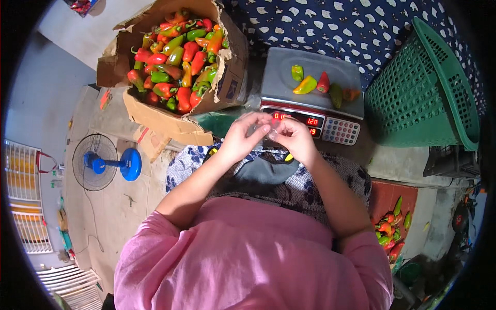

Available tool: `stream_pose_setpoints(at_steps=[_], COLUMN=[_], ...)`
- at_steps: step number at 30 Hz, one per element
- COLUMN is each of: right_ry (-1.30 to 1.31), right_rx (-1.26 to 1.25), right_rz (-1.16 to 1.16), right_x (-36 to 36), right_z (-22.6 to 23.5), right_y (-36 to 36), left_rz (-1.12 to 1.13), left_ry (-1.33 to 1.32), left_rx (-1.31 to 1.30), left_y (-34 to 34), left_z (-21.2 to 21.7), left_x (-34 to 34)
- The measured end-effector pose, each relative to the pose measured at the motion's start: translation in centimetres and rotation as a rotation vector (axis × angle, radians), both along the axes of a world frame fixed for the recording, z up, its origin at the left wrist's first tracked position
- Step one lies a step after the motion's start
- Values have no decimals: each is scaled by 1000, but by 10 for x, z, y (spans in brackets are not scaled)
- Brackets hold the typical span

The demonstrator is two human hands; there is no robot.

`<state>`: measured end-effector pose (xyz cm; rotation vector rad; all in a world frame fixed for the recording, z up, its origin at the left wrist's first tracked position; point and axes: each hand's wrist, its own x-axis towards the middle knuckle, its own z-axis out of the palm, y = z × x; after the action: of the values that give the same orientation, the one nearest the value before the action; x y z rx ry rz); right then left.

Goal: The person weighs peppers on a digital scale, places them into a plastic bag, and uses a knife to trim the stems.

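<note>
1. Both the left hand (246, 133) and the right hand (296, 137) have thumb and fingertips pinched on clear plastic (266, 137); its shape is blurred;
2. this plastic is just in front of the scale (341, 130);
3. five peppers (306, 85) lie on the scale's pan (279, 82);
4. a cardboard box (168, 121) heaped with more peppers stands left; a green basket (429, 85) stands right.

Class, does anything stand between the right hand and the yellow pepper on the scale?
Nothing visible blocks the way: between the right hand and the yellow pepper lie only the display and bare platform.
</note>
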<state>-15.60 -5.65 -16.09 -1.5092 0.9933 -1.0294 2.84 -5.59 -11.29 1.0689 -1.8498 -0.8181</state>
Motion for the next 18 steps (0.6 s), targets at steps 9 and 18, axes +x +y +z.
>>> stream_pose_setpoints(at_steps=[9,18], right_ry=[-265,2], right_rx=[94,351], right_rz=[103,-53], right_x=[1,-18], right_z=[-2,21], right_y=[1,-9], left_rz=[-284,-52], left_ry=[-230,-464], left_rx=[-475,-570], left_y=[27,18], left_z=[8,-25], left_x=[-14,-14])
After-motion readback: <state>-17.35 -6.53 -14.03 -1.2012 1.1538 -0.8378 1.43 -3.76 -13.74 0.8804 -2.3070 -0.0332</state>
